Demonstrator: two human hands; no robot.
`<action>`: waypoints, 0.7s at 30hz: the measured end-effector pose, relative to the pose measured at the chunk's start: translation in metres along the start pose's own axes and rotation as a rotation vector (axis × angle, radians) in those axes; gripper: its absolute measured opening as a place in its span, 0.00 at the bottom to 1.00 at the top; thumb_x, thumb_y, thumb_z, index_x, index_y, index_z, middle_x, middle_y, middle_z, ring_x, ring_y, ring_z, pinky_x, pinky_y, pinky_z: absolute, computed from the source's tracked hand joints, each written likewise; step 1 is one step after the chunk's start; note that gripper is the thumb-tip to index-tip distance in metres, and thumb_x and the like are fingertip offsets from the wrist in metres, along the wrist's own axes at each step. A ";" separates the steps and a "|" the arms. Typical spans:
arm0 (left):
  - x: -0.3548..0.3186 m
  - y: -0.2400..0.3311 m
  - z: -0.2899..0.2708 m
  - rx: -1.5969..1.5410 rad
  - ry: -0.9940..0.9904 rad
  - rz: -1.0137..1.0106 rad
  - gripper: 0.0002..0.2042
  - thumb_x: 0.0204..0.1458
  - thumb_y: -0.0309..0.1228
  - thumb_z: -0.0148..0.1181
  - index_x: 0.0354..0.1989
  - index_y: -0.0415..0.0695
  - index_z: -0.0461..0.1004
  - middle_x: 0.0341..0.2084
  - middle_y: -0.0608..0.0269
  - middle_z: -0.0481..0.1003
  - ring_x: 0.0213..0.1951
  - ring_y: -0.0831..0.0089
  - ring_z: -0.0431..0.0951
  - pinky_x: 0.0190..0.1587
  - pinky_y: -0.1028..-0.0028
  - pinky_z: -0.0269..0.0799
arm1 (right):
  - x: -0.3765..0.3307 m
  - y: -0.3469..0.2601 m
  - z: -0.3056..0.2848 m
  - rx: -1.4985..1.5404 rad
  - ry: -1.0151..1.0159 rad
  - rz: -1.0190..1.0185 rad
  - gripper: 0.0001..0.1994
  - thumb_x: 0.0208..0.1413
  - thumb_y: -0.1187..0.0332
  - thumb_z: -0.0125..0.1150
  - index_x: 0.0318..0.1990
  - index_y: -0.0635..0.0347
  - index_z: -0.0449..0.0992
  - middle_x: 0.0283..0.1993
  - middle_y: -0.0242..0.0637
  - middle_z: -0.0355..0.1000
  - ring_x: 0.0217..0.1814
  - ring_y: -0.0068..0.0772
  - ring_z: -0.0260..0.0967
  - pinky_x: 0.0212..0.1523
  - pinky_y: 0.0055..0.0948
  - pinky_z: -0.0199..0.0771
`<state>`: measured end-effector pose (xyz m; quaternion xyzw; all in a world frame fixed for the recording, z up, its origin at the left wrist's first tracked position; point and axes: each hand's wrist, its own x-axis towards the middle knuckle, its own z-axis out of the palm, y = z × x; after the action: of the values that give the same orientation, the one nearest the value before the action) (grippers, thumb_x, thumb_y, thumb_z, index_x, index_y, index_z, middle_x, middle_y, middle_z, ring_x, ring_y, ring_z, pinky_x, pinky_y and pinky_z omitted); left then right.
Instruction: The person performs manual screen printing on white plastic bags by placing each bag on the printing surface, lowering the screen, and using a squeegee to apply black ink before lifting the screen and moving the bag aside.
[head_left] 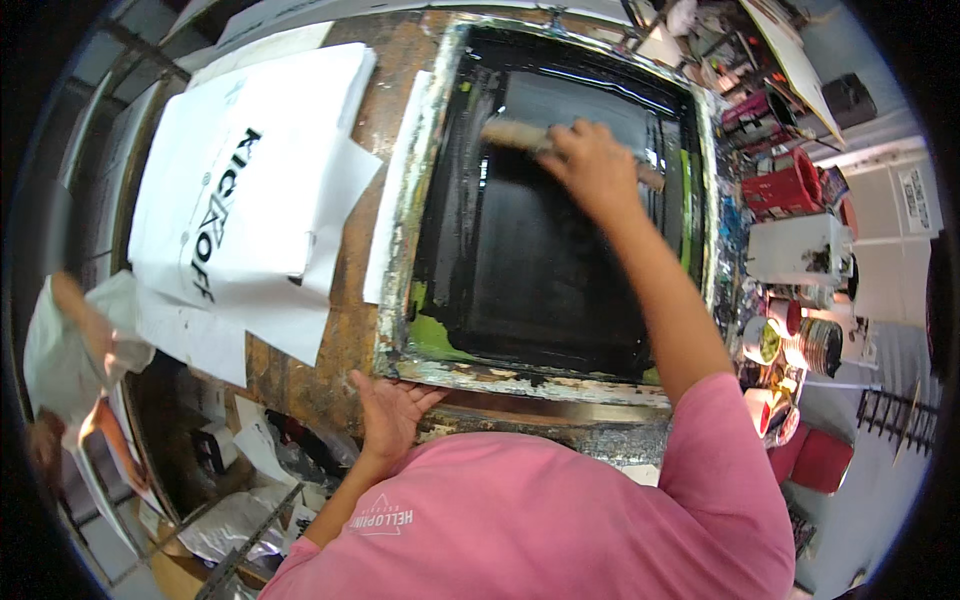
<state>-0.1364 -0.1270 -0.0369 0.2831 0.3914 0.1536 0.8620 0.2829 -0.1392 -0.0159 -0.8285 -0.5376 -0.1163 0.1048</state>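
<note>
A wooden-handled squeegee (pixel 517 135) lies across the far half of a printing screen, with my right hand (pixel 592 165) closed around the middle of its handle. Its blade is hidden against the mesh. Black ink (pixel 545 270) covers most of the screen, and green patches show near its corners. The screen's worn wooden frame (pixel 530 383) is crusted with old paint. At its near left corner is my left hand (pixel 392 408), palm partly up, thumb spread and fingers stretched toward the edge. Those fingertips meet the frame; whether they reach beneath it I cannot tell.
Left of the screen, printed white sheets (pixel 250 190) are stacked on the stained wooden table (pixel 350 240). Paint tubs, a red container (pixel 780 185) and a white bucket (pixel 795 248) crowd the right side. Another person (pixel 80 345) stands at the far left.
</note>
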 end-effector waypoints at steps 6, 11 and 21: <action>0.006 0.006 0.004 -0.004 -0.055 -0.001 0.56 0.55 0.79 0.27 0.73 0.34 0.50 0.67 0.39 0.63 0.65 0.50 0.70 0.66 0.51 0.67 | 0.059 0.047 -0.001 -0.049 -0.079 -0.026 0.22 0.63 0.44 0.57 0.47 0.54 0.78 0.43 0.44 0.76 0.49 0.51 0.76 0.45 0.50 0.77; 0.007 -0.001 0.000 -0.061 -0.127 0.069 0.53 0.58 0.75 0.30 0.71 0.32 0.53 0.62 0.39 0.68 0.63 0.50 0.72 0.66 0.51 0.68 | -0.007 0.002 -0.070 0.193 -0.294 -0.082 0.21 0.64 0.47 0.57 0.40 0.59 0.79 0.35 0.55 0.77 0.42 0.62 0.75 0.45 0.54 0.73; -0.019 0.025 0.004 -0.089 -0.484 0.285 0.37 0.65 0.63 0.44 0.63 0.38 0.65 0.60 0.41 0.71 0.63 0.46 0.72 0.69 0.46 0.63 | -0.184 -0.142 -0.195 0.114 -0.138 0.098 0.20 0.52 0.58 0.70 0.48 0.57 0.78 0.42 0.44 0.71 0.46 0.48 0.71 0.49 0.48 0.71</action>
<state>-0.1465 -0.1181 -0.0080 0.3255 0.1231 0.2185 0.9117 0.0643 -0.3001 0.1198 -0.8527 -0.5080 -0.0227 0.1201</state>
